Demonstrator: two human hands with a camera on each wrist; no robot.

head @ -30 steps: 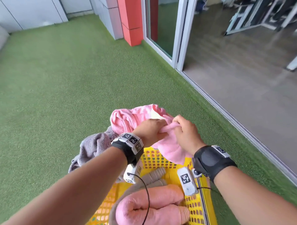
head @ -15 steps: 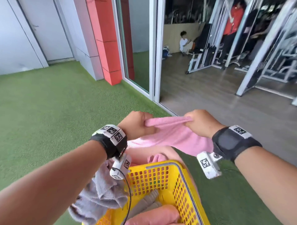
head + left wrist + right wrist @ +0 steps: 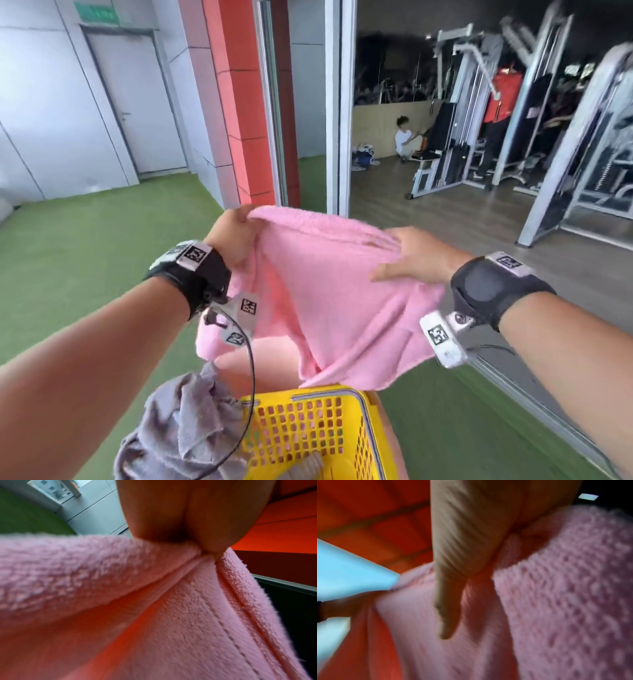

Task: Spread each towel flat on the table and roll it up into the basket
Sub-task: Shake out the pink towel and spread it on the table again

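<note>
I hold a pink towel (image 3: 325, 301) up in the air above a yellow plastic basket (image 3: 329, 390). My left hand (image 3: 233, 233) grips its top left corner; the left wrist view shows the fingers (image 3: 197, 520) pinching a fold of the pink towel (image 3: 154, 615). My right hand (image 3: 414, 260) holds the top edge further right, thumb (image 3: 453, 561) laid flat on the front of the pink towel (image 3: 556, 601) and fingers behind it. The cloth hangs in loose folds, its lower edge just above the basket rim. A beige rolled towel (image 3: 308, 466) lies inside the basket.
A crumpled grey towel (image 3: 181, 421) lies against the basket's left side, and more pink cloth (image 3: 257, 370) sits behind the basket. Green turf (image 3: 85, 257) covers the floor. A red pillar (image 3: 246, 102) and a sliding door frame (image 3: 337, 102) stand ahead, with gym machines (image 3: 479, 120) beyond.
Both hands have lifted the pink towel off the pile and moved apart, so it now hangs spread between them. The view has tilted upward.
</note>
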